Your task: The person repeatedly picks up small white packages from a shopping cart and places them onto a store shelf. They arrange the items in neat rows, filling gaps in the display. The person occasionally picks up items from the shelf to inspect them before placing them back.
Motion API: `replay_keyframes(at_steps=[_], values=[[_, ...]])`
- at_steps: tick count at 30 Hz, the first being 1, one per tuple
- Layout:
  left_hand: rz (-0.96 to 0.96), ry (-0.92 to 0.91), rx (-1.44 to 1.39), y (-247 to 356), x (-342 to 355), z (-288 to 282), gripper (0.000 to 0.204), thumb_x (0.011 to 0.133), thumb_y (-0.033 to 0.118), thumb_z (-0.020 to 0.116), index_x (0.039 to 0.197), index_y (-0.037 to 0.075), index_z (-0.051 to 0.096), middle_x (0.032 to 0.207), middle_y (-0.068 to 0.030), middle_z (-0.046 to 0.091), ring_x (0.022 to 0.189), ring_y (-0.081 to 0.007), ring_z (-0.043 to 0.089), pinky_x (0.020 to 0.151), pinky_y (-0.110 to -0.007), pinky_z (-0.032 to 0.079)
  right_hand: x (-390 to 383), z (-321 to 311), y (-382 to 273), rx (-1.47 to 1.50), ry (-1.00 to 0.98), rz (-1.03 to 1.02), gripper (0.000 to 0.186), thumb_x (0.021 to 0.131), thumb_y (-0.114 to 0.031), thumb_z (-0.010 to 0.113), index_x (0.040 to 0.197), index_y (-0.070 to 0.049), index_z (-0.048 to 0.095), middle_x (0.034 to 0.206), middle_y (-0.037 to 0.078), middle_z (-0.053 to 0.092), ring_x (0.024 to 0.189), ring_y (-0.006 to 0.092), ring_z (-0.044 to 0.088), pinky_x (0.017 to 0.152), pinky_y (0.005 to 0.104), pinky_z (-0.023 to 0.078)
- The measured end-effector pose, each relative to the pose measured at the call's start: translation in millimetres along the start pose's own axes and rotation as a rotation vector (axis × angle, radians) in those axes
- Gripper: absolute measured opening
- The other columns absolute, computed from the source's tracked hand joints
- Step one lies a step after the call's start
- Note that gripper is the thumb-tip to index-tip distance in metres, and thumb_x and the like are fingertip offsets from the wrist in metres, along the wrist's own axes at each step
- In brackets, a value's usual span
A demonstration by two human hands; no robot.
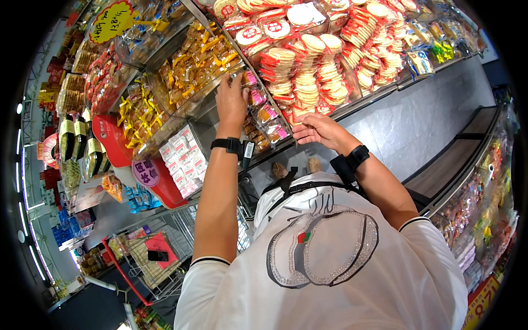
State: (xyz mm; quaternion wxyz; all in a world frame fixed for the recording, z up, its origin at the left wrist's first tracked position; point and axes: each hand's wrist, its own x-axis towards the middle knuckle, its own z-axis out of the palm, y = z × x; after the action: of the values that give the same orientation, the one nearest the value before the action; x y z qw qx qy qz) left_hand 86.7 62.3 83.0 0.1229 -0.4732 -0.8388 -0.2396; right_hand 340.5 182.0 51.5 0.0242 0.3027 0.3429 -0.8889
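Where pink-labelled packets (267, 114) line display counter (366, 103) at upper centre, left hand (232, 99) sits at row, fingers bent; grip not discernible. Right hand (322, 132): fingers loosely extended, near counter edge. Red-and-white cracker packs (308, 77) alongside. Grey tiled floor (418, 121) right; shopping cart (181, 225) lower left.

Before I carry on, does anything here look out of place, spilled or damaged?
Nothing looks spilled or damaged; the pink-marked packs beside the left grip seem intact. One oddity: apparently a black phone, loose on a pink item in the shopping cart, where goods normally go.
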Motion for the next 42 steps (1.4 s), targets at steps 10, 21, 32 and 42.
replay_keyframes(at_steps=[10, 21, 32, 42], values=[[-0.065, -0.109, 0.131, -8, 7, 18, 0.044, 0.087, 0.017, 0.070, 0.129, 0.012, 0.058, 0.109, -0.0168, 0.060, 0.101, -0.0351, 0.057, 0.084, -0.048, 0.045, -15, -27, -13, 0.049, 0.019, -0.045, 0.027, 0.097, -0.022, 0.058, 0.115, -0.001, 0.057, 0.101, 0.014, 0.067, 0.091, 0.0245, 0.069, 0.078, 0.0381, 0.059], [-0.349, -0.224, -0.147, 35, -39, -33, 0.061, 0.085, 0.020, 0.072, 0.138, 0.005, 0.044, 0.124, -0.0248, 0.055, 0.107, -0.0405, 0.059, 0.087, -0.047, 0.049, -64, -116, -24, 0.007, 0.167, -0.093, 0.024, 0.099, -0.022, 0.054, 0.113, -0.002, 0.057, 0.103, 0.015, 0.066, 0.092, 0.0257, 0.069, 0.080, 0.0384, 0.059], [-0.380, -0.194, -0.016, 38, -42, 14, 0.052, 0.087, 0.017, 0.068, 0.132, 0.001, 0.045, 0.099, -0.0205, 0.068, 0.092, -0.0395, 0.065, 0.076, -0.048, 0.052, -119, -262, 79, -0.296, 0.505, 0.179, 0.026, 0.091, -0.022, 0.055, 0.107, -0.002, 0.055, 0.091, 0.012, 0.065, 0.074, 0.0237, 0.068, 0.065, 0.0380, 0.060], [-0.595, -0.309, -0.209, 49, -73, -10, 0.040, 0.084, 0.028, 0.074, 0.105, 0.000, 0.054, 0.108, -0.0212, 0.062, 0.097, -0.0369, 0.062, 0.079, -0.043, 0.049, -158, -301, 154, -0.300, 0.755, 0.453, 0.008, 0.088, -0.016, 0.052, 0.090, -0.009, 0.056, 0.073, 0.006, 0.062, 0.054, 0.0137, 0.050, 0.052, 0.0310, 0.042]])
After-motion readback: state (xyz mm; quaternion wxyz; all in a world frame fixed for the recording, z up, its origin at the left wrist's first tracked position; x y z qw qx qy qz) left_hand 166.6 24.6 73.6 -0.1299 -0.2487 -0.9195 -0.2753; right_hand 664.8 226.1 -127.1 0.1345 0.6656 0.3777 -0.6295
